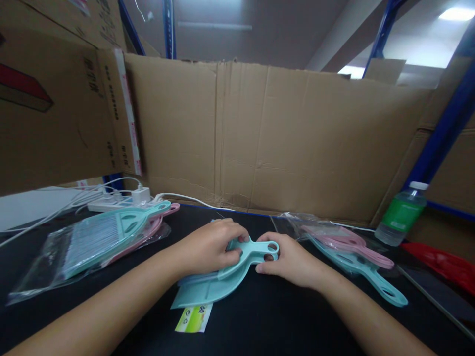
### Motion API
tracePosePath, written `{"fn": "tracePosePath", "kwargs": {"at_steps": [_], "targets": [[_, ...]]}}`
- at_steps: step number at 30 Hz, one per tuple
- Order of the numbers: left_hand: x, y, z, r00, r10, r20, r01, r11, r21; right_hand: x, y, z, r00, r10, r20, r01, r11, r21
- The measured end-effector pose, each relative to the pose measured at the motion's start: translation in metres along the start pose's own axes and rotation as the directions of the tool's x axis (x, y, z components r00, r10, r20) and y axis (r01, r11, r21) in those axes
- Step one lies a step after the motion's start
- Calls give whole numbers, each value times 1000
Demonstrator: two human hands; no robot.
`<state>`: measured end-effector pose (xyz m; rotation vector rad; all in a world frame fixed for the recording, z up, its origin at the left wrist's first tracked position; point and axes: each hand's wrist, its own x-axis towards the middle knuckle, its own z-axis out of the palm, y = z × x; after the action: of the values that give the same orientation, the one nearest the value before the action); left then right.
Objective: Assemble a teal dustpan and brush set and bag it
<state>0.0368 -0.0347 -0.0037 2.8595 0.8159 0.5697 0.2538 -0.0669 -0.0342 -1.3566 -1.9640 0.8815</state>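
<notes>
**Operator:** Confirm the item counts on your bench.

**Technician:** You have two hands in view: one left hand (210, 247) and one right hand (287, 262). Between them you have one teal dustpan (213, 289), with one teal brush handle (256, 249) on top of it. One green label card (193, 318) lies beside it.

**Operator:** And the stock at your sides?

**Technician:** To your left, one bagged set (100, 237), showing one teal handle and one pink. To your right, one loose pile (352, 257) in teal and pink; the exact piece count there cannot be determined. You also have one bottle (403, 212), one power strip (111, 201) and one red item (441, 262).
</notes>
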Motion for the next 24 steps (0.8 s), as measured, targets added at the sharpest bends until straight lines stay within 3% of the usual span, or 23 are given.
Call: {"fn": "tracePosePath", "kwargs": {"at_steps": [5, 14, 19, 24], "targets": [[1, 2, 10, 997, -26, 76, 26, 1000, 7, 1, 7, 2, 1000, -28, -7, 28, 998, 56], [1, 5, 11, 995, -37, 90, 40, 999, -34, 0, 4, -1, 999, -44, 25, 44, 999, -4], [1, 5, 12, 995, -8, 96, 19, 994, -106, -1, 6, 0, 991, -133, 3, 133, 991, 3], [1, 5, 12, 996, 14, 90, -1, 990, -142, -5, 2, -4, 989, -151, -2, 147, 964, -222]]}}
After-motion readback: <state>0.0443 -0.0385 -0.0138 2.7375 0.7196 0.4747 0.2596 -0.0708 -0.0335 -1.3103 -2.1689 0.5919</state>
